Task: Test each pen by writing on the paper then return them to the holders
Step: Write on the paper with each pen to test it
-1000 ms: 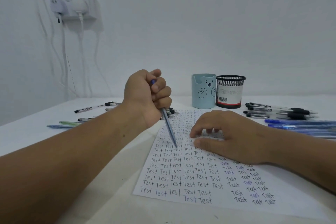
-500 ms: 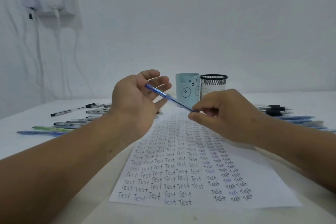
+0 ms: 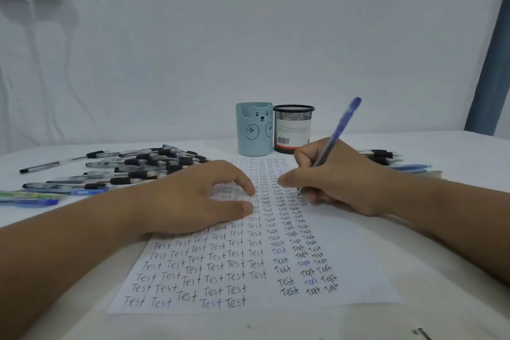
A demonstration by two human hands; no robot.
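Paper point(image 3: 345, 265) covered in rows of "Test" lies flat on the white bench point(image 3: 455, 152). Left hand point(image 3: 193, 199) rests on it, fingers loosely arched, holding nothing. Right hand point(image 3: 339, 176) has its grip pinched round the blue pen point(image 3: 335, 132), tip on the sheet. Two holders, the bear cup point(image 3: 252, 132) and mesh cup point(image 3: 294, 124), stand just behind.

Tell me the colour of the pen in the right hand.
Blue, translucent barrel; the pen shows clearly in the head view, held by the right hand.
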